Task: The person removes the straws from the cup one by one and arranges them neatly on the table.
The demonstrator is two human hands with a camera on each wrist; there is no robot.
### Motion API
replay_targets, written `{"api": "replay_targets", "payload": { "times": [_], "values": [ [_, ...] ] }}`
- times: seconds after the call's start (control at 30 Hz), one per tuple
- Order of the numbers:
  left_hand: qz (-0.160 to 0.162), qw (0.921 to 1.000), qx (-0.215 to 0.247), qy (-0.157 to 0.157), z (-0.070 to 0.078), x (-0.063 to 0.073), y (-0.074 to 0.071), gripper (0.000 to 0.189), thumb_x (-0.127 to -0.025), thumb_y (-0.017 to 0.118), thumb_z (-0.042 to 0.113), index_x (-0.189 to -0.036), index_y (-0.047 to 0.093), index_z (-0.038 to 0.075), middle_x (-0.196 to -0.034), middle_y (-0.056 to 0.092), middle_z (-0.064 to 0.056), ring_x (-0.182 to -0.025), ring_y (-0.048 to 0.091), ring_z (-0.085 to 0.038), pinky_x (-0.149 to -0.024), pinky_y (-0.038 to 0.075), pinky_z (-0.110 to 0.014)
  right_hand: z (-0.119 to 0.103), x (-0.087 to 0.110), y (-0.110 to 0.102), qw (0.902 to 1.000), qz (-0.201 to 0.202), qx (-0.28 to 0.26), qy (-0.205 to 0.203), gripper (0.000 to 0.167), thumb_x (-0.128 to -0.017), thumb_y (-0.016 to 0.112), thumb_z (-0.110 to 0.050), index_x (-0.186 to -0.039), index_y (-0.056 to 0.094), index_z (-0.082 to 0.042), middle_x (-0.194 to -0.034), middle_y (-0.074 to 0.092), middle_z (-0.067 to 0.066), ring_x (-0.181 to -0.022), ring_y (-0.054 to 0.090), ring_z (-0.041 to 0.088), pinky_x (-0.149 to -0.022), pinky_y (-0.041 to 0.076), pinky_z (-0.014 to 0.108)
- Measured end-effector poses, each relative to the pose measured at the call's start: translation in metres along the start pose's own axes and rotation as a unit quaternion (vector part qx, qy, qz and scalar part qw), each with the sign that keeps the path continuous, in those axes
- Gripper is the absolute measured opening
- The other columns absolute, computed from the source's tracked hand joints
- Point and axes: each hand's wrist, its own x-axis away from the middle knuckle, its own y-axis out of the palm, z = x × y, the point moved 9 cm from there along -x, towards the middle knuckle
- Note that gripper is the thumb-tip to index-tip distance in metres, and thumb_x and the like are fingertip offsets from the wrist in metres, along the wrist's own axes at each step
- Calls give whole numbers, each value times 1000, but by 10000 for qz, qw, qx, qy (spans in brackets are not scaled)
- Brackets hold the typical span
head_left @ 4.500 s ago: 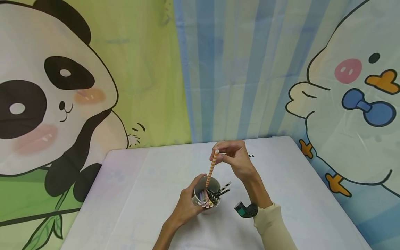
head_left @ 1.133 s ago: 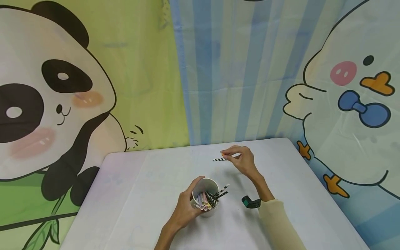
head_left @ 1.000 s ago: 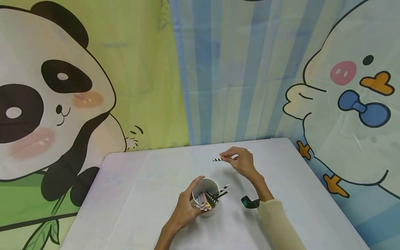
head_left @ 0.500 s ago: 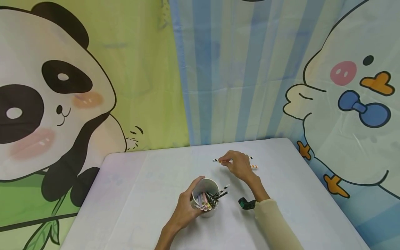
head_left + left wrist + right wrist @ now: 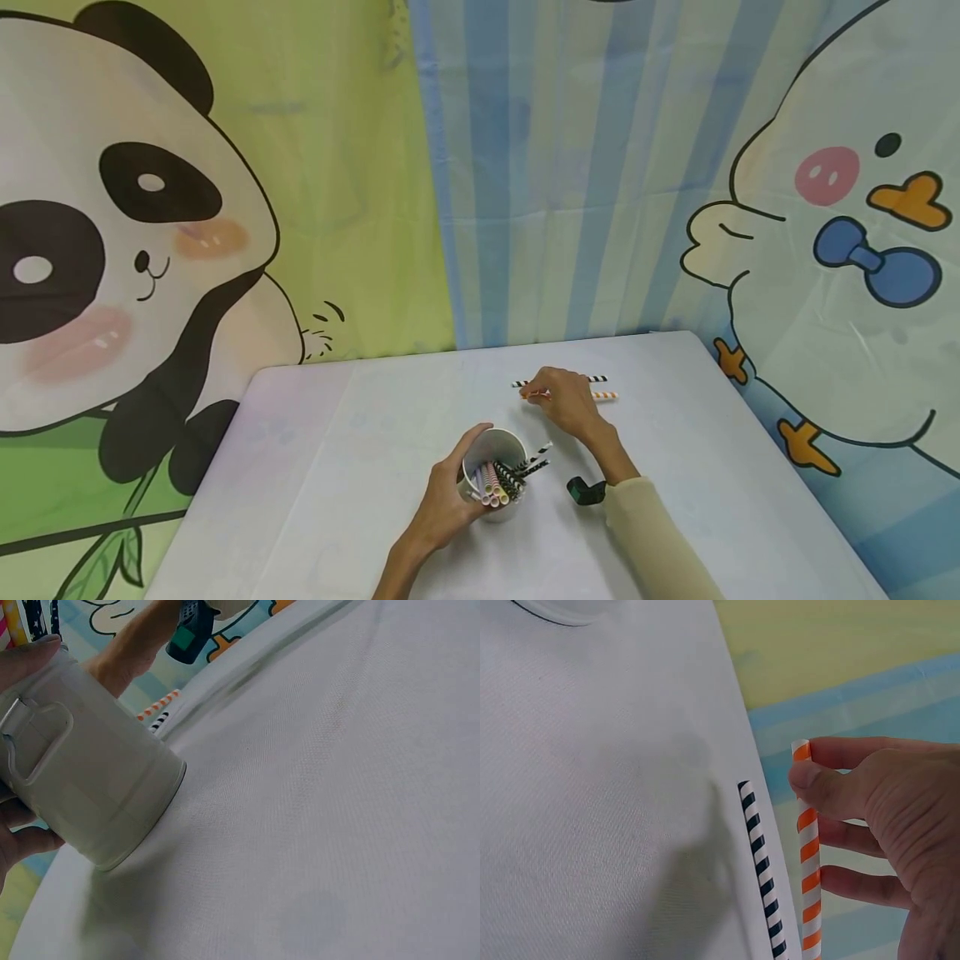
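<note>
My right hand (image 5: 564,403) pinches an orange-and-white striped straw (image 5: 809,847) near one end, between thumb and fingers. The straw lies level, low over the table, alongside a black-and-white striped straw (image 5: 760,862) that rests on the tabletop. In the head view the black-and-white one sits just beyond it, partly hidden behind the hand. My left hand (image 5: 442,498) grips a pale, whitish cup (image 5: 97,765) with a side handle, its fingers round the side. The cup is tilted in the left wrist view. Several patterned straws (image 5: 491,483) stick out of it, pink, yellow and black-and-white ones.
A white-covered table (image 5: 322,483) spreads under both hands. Behind it hangs a backdrop (image 5: 525,183) with a printed panda and a white bird. A dark wrist camera (image 5: 586,491) sits on the right wrist.
The right hand has drawn the orange-and-white straw out of the cup, carried it beyond, and lowered it level beside the black-and-white straw. The left hand still holds the cup.
</note>
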Motion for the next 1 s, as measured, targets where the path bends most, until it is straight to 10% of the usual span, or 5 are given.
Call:
{"api": "replay_targets", "payload": {
  "times": [1.0],
  "values": [
    [-23, 10000, 74, -37, -3, 0, 2, 105, -77, 95, 15, -165, 42, 37, -151, 65, -17, -136, 64, -43, -119, 50, -61, 4, -7, 21, 9990, -293, 325, -8, 15, -86, 91, -13, -97, 90, -24, -87, 78, -7, -81, 73, 13, -66, 53, 32]
  ]
}}
